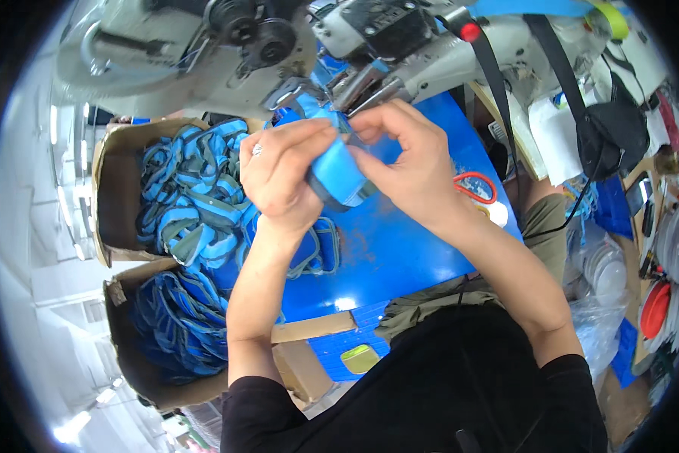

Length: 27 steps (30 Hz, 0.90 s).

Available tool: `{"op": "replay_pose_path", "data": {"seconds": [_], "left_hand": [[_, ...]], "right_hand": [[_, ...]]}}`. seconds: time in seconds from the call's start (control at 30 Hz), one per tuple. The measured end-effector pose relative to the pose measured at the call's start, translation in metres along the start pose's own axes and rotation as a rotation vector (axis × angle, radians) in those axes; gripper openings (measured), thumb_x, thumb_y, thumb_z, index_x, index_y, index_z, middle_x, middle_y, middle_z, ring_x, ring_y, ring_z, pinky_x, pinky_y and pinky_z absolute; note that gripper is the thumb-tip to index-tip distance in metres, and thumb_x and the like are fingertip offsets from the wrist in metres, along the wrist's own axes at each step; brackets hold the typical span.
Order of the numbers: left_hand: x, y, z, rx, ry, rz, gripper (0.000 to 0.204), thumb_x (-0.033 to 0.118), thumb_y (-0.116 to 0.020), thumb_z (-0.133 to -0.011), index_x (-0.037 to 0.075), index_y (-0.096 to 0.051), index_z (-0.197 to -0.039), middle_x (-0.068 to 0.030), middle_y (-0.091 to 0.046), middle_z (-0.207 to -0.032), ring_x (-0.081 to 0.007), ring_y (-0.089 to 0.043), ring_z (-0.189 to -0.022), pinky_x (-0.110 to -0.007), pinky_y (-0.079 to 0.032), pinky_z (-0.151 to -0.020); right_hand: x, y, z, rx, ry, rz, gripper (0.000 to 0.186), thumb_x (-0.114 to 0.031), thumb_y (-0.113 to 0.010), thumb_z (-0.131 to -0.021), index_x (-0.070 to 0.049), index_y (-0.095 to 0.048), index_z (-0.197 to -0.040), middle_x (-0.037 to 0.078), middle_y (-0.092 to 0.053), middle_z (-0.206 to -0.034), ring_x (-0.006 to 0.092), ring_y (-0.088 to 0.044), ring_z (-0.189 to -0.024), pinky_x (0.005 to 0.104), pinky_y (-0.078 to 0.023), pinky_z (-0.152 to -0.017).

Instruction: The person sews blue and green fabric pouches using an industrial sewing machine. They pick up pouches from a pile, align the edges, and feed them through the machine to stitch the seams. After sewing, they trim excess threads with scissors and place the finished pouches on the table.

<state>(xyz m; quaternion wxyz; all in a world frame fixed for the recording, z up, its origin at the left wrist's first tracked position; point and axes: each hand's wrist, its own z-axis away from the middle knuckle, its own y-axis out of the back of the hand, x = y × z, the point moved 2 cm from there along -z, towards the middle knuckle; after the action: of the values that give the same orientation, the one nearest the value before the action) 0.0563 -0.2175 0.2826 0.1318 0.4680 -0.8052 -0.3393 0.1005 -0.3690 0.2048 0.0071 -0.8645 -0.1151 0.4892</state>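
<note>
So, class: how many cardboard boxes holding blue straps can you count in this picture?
2. The upper box sits left of the left hand; the lower box lies just below it. Others may be hidden.

Bright, even light; fisheye edges bend, darken.

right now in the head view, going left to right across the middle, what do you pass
cardboard box of blue and grey straps → left hand → folded blue strap held between both hands → right hand → red-handled scissors on the blue table → black pouch
</note>
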Motion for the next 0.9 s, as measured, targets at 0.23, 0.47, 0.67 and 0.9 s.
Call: {"op": "replay_pose_path", "data": {"seconds": [0.23,0.47,0.67,0.9], "left_hand": [[0.006,-0.007,0.009,0.063,-0.026,0.114,0.025,0.013,-0.083,-0.072,0.008,-0.074,-0.095,-0.0065,-0.076,-0.094,-0.0241,-0.073,-0.088,-0.034,-0.048,-0.078],[0.012,0.0,0.002,-0.047,-0.092,0.028,0.029,0.014,-0.081,-0.069,0.007,-0.075,-0.096,-0.0064,-0.077,-0.096,-0.0233,-0.071,-0.088,-0.035,-0.047,-0.078],[0.002,-0.001,0.0,-0.078,-0.105,-0.07,0.026,0.021,-0.074,-0.067,0.014,-0.078,-0.092,0.0019,-0.075,-0.096,-0.0172,-0.069,-0.085,-0.034,-0.039,-0.078],[0.001,-0.001,-0.002,-0.073,-0.15,-0.081,0.025,0.018,-0.077,-0.069,0.012,-0.076,-0.094,-0.0006,-0.076,-0.096,-0.018,-0.07,-0.086,-0.033,-0.04,-0.079]], "right_hand": [[0.005,-0.007,0.011,0.049,0.022,0.01,0.026,-0.003,-0.083,-0.078,-0.004,-0.067,-0.099,0.01,-0.069,-0.091,0.0253,-0.072,-0.084,0.033,-0.056,-0.071],[0.008,-0.009,0.017,0.055,-0.082,-0.014,0.024,0.002,-0.082,-0.077,-0.003,-0.07,-0.097,0.01,-0.072,-0.087,0.0226,-0.073,-0.081,0.0316,-0.057,-0.071],[0.007,-0.01,0.011,0.071,-0.144,-0.068,0.02,0.004,-0.079,-0.079,-0.002,-0.072,-0.097,0.009,-0.074,-0.088,0.0183,-0.074,-0.078,0.0298,-0.057,-0.07],[0.003,-0.013,0.008,0.124,-0.266,-0.213,0.018,0.001,-0.081,-0.081,0.001,-0.073,-0.097,0.009,-0.075,-0.086,0.0153,-0.074,-0.078,0.0283,-0.058,-0.07]]}}
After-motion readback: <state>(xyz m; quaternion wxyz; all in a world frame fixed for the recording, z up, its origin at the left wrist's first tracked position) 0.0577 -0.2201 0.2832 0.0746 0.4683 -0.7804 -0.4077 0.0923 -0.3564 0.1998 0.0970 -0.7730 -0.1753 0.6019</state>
